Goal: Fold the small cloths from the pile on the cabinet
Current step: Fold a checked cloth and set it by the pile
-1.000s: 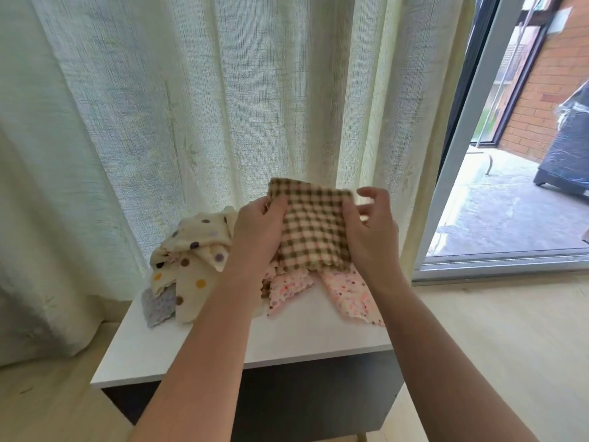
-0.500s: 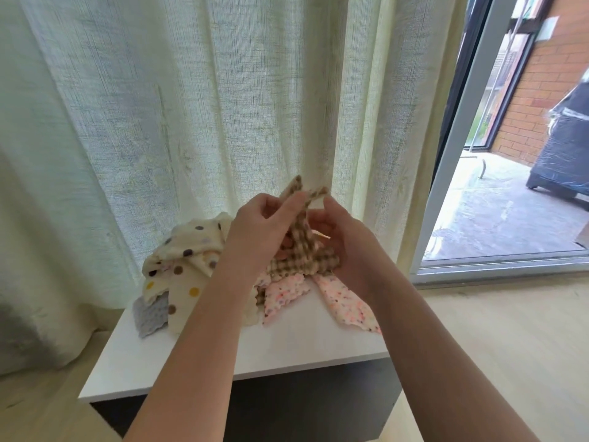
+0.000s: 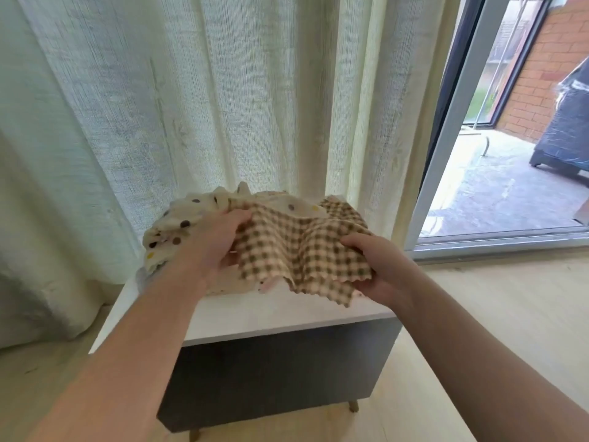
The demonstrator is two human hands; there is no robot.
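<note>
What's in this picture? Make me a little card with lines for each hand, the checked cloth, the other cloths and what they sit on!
left hand: grips the checked cloth by its left edge
right hand: grips its right edge
checked cloth: brown and cream, rumpled, spread between both hands
waiting: polka-dot cloth, heaped behind the checked one
cabinet: white top, dark front, under the cloths
behind: pale curtain

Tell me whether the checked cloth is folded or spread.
Spread, though rumpled: the left hand and right hand grip opposite sides of the checked cloth, which sags between them.
</note>
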